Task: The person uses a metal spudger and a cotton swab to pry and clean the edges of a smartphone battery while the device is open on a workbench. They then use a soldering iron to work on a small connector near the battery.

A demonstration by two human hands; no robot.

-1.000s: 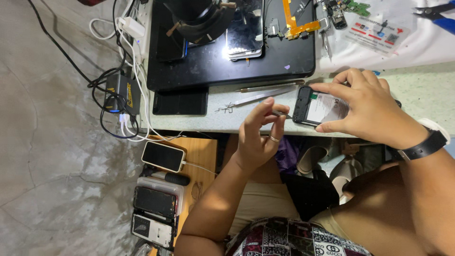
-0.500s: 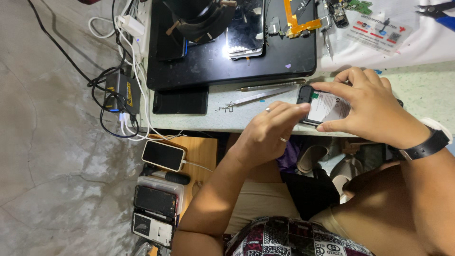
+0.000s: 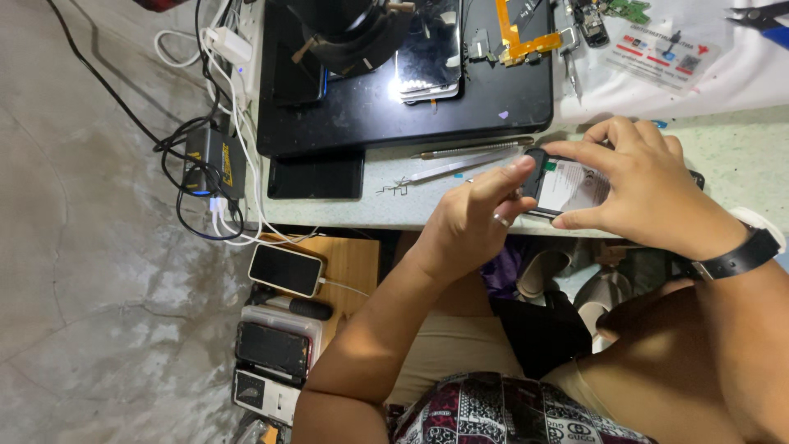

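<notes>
Opened phone (image 3: 567, 185): largely covered by right hand (image 3: 649, 185); far end unseen. Left hand (image 3: 472, 222): fingertip contact too small to judge. Black lamp (image 3: 345, 25): cut by top edge. Pliers (image 3: 760, 12): cut at corner. Stacked phones (image 3: 271, 362): lowest partly cropped.

Glossy black mat (image 3: 460, 115), shiny metal tweezers (image 3: 444, 170).

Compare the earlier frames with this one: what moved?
The left hand, earlier raised and pinching something small, moved right; its forefinger now touches the top edge of the opened black phone. The right hand keeps gripping that phone. The silver tweezers lie unmoved.
</notes>
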